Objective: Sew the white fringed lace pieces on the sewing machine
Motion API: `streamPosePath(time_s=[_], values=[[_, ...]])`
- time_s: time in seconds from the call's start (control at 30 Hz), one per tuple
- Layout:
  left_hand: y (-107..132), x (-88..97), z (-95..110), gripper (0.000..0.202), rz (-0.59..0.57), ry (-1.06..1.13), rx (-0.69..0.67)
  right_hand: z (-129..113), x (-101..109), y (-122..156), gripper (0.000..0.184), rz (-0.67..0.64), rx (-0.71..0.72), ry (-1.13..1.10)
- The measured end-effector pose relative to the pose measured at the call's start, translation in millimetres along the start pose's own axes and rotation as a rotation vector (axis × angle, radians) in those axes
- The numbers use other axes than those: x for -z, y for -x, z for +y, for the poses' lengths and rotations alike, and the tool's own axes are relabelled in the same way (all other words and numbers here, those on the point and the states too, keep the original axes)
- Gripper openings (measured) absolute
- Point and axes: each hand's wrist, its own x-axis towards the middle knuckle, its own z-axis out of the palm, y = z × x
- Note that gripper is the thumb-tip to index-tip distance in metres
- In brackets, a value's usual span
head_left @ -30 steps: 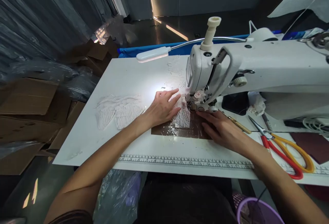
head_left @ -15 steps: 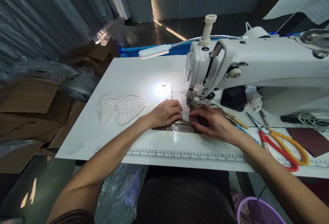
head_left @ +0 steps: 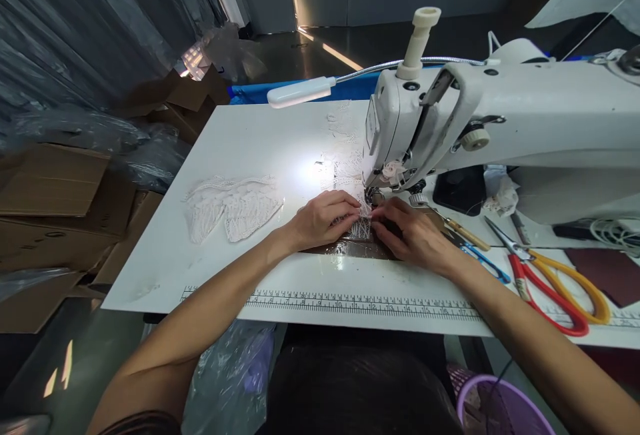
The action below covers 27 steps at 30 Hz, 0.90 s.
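Note:
White lace lies under the needle area of the white sewing machine, and more of it trails over the table behind. My left hand is closed at the lace's left edge, its curled fingertips on the fabric. On the other side, my right hand pinches the right edge just in front of the presser foot. A shiny brown plate shows beneath both hands. Left of them, two scalloped lace pieces rest flat on the white table.
Right of my hands are orange-and-red-handled scissors, blue snips, a wooden-handled tool and a dark phone-like slab. A lit lamp hangs over the table. A printed ruler runs along the front edge; cardboard boxes stand left.
The lace between my hands now lies wider and flatter, and my right fingers have closed on its edge near the presser foot. The view has shifted slightly.

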Motion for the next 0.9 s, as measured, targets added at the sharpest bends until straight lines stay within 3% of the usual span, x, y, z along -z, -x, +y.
streamPosePath(time_s=[0.1,0.17,0.4,0.6,0.77,0.9], values=[[-1.5,0.5,-0.2,0.011,0.105,0.046,0.017,-1.2,0.4,5.0,0.03,-0.043,0.027,0.129],[-1.9,0.1,-0.2,0.01,0.098,0.05,0.005,-2.8,0.0,7.6,0.033,-0.076,0.046,0.165],[0.5,-5.6,3.1,0.016,-0.119,-0.076,-0.002,-7.3,3.8,14.8,0.035,-0.165,0.013,0.11],[1.8,-6.1,2.3,0.015,-0.204,-0.249,-0.073,-2.5,27.7,3.4,0.028,-0.259,-0.022,-0.058],[2.1,-5.4,1.6,0.015,-0.22,-0.374,-0.199,13.3,20.9,-5.3,0.034,-0.141,-0.191,0.018],[1.8,-5.0,3.6,0.016,-0.202,-0.45,-0.24,18.3,3.9,1.4,0.038,-0.073,-0.122,0.15]])
